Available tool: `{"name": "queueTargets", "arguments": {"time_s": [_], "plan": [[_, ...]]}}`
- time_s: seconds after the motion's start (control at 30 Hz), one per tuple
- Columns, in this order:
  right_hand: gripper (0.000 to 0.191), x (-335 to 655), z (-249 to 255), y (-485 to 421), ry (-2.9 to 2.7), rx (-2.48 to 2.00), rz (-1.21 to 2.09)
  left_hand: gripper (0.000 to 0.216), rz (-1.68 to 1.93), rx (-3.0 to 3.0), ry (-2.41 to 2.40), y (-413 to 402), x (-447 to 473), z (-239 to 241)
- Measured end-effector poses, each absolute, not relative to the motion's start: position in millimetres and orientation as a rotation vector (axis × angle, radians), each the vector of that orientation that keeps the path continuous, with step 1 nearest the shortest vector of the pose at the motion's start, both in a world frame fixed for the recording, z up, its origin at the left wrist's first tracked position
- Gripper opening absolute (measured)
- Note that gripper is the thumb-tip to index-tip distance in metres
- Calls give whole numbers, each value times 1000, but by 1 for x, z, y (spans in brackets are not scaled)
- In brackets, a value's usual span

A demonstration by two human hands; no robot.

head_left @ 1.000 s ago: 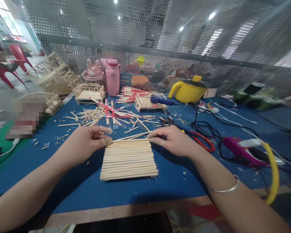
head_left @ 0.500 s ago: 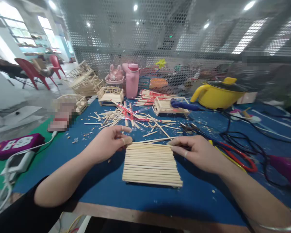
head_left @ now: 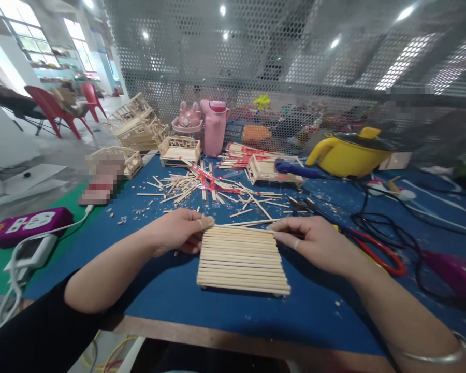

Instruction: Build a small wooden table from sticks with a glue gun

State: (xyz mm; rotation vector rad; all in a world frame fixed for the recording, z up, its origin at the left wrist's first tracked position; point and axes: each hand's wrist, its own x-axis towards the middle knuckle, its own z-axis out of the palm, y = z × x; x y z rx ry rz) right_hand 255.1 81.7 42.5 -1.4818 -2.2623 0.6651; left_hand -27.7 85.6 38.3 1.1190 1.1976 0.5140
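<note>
A flat panel of pale wooden sticks point(head_left: 241, 261), laid side by side, rests on the blue tabletop in front of me. At its far left corner, the thumb and fingers of my left hand point(head_left: 180, 230) are closed on the end of the farthest wooden stick. My right hand point(head_left: 314, 241) pinches that stick's other end at the far right corner, thumb below and index finger above. White bands wrap some fingertips. Just beyond the panel, loose sticks point(head_left: 252, 223) lie close behind my hands. The exact grip of the left fingertips is partly hidden.
Scattered sticks point(head_left: 182, 186) and small wooden bed-like frames point(head_left: 180, 152) lie behind. At right are pliers point(head_left: 314, 206), red-handled scissors point(head_left: 384, 254), black cables, a blue tool point(head_left: 295, 168) and a yellow pot point(head_left: 349, 155). A phone point(head_left: 103, 181) and purple case point(head_left: 31, 226) lie left.
My left hand's fingers have lowered and closed in at the panel's far left corner. The right hand stays at its corner. The view has shifted slightly.
</note>
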Motion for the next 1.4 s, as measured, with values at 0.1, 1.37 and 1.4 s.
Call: {"name": "queueTargets", "arguments": {"time_s": [0.1,1.37,1.4], "plan": [[21,253,41,80,-2199,-1483,663,38,581,1000,1175,84,-28,33],[19,249,41,77,-2171,-1444,676,34,809,1089,1332,67,-29,35],[19,249,40,77,-2172,-1441,679,34,802,1167,1333,67,-30,36]]}}
